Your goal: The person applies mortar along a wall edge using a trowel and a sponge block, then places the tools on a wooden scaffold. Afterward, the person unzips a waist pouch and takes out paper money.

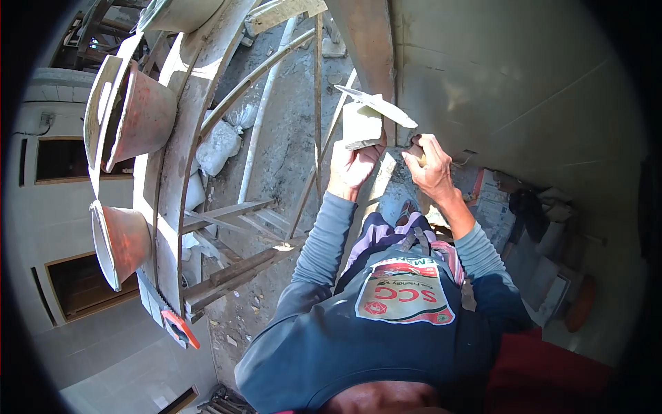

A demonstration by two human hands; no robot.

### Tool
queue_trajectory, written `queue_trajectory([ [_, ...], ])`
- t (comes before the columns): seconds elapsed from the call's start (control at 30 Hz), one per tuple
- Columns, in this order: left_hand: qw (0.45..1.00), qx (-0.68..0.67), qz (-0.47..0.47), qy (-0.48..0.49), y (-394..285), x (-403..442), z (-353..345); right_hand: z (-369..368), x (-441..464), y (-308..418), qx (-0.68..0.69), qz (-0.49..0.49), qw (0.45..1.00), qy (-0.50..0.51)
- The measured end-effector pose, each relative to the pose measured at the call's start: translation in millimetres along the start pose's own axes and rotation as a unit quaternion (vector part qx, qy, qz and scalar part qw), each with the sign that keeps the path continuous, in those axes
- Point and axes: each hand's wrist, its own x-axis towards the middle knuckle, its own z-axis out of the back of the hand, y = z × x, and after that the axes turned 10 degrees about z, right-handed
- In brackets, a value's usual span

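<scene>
My left hand (355, 165) is palm up under a pale, squared block (362, 125), its fingers partly hidden below it. Above the block slants a flat, whitish blade that looks like a trowel (378, 105), its near end close to my right hand (432, 168). The right fingers are closed round a brownish, handle-like part beside the wall. Whether the blade touches the block I cannot tell.
Several mortar-stained buckets (146, 114) stand along a plank (169, 159) at left, near a handsaw (181, 328) with an orange handle. White sacks (219, 147) and timber poles lie lower down. A plastered wall (524, 90) rises at right, with boards and debris (496, 207) at its foot.
</scene>
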Motion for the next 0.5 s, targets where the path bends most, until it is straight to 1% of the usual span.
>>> queue_trajectory([
  [0.03, 1.000, -0.002, 0.001, 0.003, 5, 1, -13, -7, -10, 4, -0.020, -0.014, 1.000, 0.010],
  [0.1, 0.994, 0.080, -0.071, 0.036, 8, 4, -34, -9, -21, 12, -0.053, -0.026, 0.998, 0.014],
  [0.13, 0.995, 0.065, -0.061, 0.040, 1, 6, -38, -5, -22, 14, -0.055, -0.027, 0.998, 0.011],
  [0.2, 0.998, 0.031, -0.054, 0.016, -19, 5, -32, 13, -26, 13, -0.058, -0.007, 0.998, 0.024],
  [0.27, 0.996, 0.051, -0.063, 0.030, -36, 5, -32, 38, -31, 7, -0.065, -0.011, 0.996, 0.063],
  [0.33, 0.997, 0.036, -0.054, 0.045, -41, 0, -42, 55, -39, -7, -0.096, 0.091, 0.986, 0.103],
  [0.4, 0.996, 0.053, -0.048, 0.046, -45, -5, -46, 62, -39, -10, -0.077, 0.077, 0.988, 0.105],
  [0.43, 0.996, 0.068, -0.041, 0.044, -45, -8, -46, 63, -39, -10, 0.032, -0.062, 0.993, 0.093],
  [0.47, 0.996, 0.069, -0.035, 0.041, -43, -11, -45, 65, -41, -11, 0.138, -0.201, 0.967, 0.076],
  [0.5, 0.995, 0.080, -0.031, 0.045, -41, -15, -42, 53, -56, -25, 0.188, -0.184, 0.965, 0.022],
])
